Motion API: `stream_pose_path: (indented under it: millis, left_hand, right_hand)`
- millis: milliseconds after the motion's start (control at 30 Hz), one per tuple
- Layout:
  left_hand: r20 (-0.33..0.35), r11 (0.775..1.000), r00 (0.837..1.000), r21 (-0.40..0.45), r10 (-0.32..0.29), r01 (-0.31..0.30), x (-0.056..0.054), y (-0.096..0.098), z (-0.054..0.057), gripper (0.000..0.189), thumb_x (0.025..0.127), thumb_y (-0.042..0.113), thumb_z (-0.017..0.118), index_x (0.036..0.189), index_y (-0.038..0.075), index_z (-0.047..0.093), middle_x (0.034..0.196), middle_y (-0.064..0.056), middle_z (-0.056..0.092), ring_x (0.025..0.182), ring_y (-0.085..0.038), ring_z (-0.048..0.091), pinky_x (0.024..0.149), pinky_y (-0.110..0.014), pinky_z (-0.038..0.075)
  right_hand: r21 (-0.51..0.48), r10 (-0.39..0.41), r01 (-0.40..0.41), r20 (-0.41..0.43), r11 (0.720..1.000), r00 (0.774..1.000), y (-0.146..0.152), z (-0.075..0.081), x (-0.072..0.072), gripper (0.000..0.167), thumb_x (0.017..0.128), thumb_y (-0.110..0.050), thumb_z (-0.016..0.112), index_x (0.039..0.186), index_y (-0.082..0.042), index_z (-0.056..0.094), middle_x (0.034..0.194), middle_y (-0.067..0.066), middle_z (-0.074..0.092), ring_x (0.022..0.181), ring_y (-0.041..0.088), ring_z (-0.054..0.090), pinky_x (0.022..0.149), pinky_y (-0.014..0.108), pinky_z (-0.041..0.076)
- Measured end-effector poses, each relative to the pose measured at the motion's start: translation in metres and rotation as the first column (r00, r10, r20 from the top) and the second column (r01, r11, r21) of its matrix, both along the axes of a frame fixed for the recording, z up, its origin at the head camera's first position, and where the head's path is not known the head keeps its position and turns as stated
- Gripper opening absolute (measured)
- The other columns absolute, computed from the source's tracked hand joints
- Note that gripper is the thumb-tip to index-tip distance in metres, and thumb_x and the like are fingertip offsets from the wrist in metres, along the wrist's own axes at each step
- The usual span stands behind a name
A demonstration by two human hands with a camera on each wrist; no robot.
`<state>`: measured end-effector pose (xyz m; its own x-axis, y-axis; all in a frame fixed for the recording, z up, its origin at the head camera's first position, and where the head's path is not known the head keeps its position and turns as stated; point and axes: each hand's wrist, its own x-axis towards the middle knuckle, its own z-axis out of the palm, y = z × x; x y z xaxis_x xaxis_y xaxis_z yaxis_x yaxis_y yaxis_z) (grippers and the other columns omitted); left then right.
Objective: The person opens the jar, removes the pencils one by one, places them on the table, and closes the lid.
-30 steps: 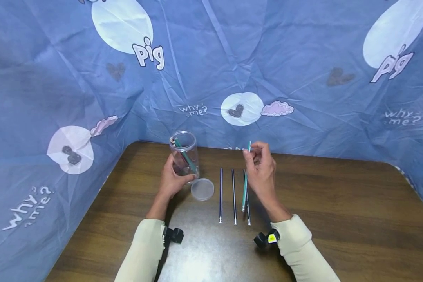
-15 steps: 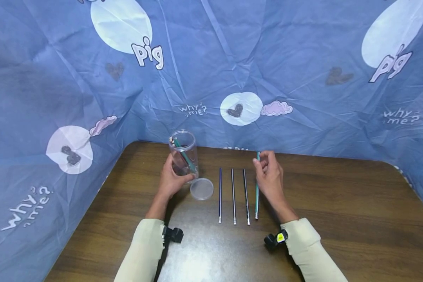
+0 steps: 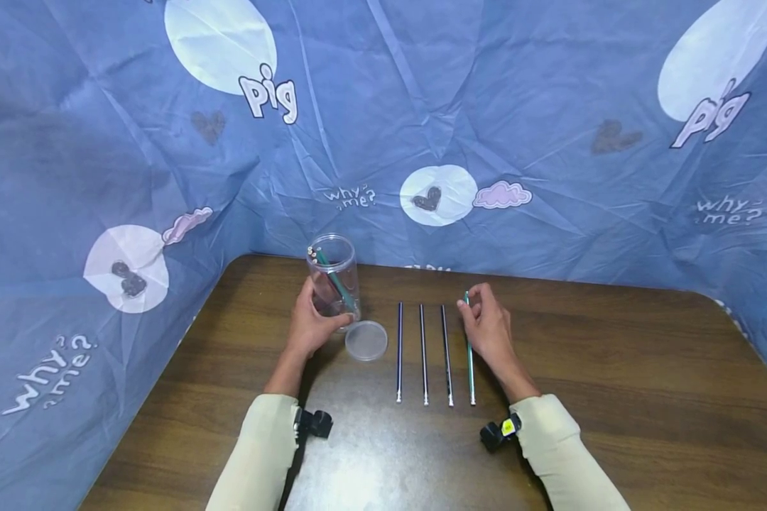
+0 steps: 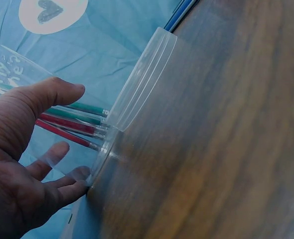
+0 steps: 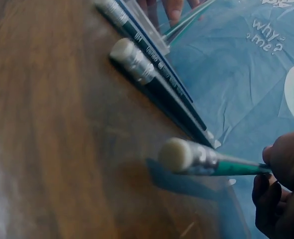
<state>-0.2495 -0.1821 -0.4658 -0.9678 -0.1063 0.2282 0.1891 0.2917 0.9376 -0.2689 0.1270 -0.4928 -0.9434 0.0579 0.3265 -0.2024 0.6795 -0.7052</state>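
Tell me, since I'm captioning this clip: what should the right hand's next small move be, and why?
Probably lower the green pencil and let go: the right hand pinches its far end, it lines up beside three dark pencils, and its shadow lies offset from its eraser, suggesting it may be slightly raised.

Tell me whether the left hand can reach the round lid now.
Likely yes: the round lid lies beside the left hand with nothing on it, though that hand holds the jar and may need to let go.

jar [image 3: 350,281]: clear smooth plastic | pencil ferrule [image 5: 205,159]: shiny metal | tabletop [image 3: 620,369]: wood-grained, glossy (bright glare) | backdrop [image 3: 537,135]: creased cloth
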Motion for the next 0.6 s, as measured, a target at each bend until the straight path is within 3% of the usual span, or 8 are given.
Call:
stream_pose_path:
  millis: [67, 167, 367, 600]
  left_hand:
    - [0.004, 1.000, 1.000, 0.001, -0.006, 0.006, 0.006, 0.002, 0.009, 0.083, 0.066, -0.014, 0.081, 0.140, -0.005, 0.043, 0.131, -0.028, 0.054, 0.120, -0.042, 0.053, 0.102, -0.050, 0.043]
    - [0.013, 1.000, 1.000, 0.011, -0.011, 0.011, 0.008, 0.003, 0.013, 0.083, 0.066, -0.014, 0.080, 0.140, -0.005, 0.043, 0.132, -0.028, 0.054, 0.121, -0.042, 0.053, 0.103, -0.050, 0.043]
    - [0.028, 1.000, 1.000, 0.026, -0.004, 0.004, 0.009, 0.001, 0.014, 0.083, 0.066, -0.014, 0.080, 0.140, -0.003, 0.043, 0.133, -0.027, 0.053, 0.121, -0.044, 0.053, 0.103, -0.051, 0.043]
    - [0.033, 1.000, 0.999, -0.003, -0.005, 0.005, 0.009, 0.003, 0.015, 0.084, 0.066, -0.012, 0.081, 0.140, -0.003, 0.043, 0.134, -0.027, 0.053, 0.124, -0.043, 0.051, 0.106, -0.050, 0.041]
  right_hand:
    - [0.020, -0.003, 0.002, 0.033, 1.000, 0.999, 0.001, -0.002, 0.000, 0.020, 0.097, -0.020, 0.064, 0.111, -0.009, 0.054, 0.070, 0.005, 0.060, 0.064, 0.025, 0.056, 0.064, 0.043, 0.045]
    - [0.039, -0.009, 0.006, 0.061, 0.999, 0.998, 0.001, -0.005, -0.001, 0.020, 0.097, -0.020, 0.064, 0.110, -0.009, 0.054, 0.070, 0.005, 0.061, 0.065, 0.027, 0.056, 0.064, 0.044, 0.045]
    - [0.068, -0.003, -0.002, 0.071, 0.998, 0.997, -0.002, -0.011, -0.003, 0.021, 0.096, -0.020, 0.065, 0.108, -0.007, 0.053, 0.069, 0.006, 0.065, 0.068, 0.031, 0.061, 0.066, 0.048, 0.047]
    - [0.067, -0.059, 0.051, 0.120, 0.996, 0.991, -0.002, -0.014, -0.001, 0.027, 0.094, -0.019, 0.068, 0.108, -0.004, 0.051, 0.073, 0.010, 0.068, 0.069, 0.032, 0.064, 0.069, 0.049, 0.052]
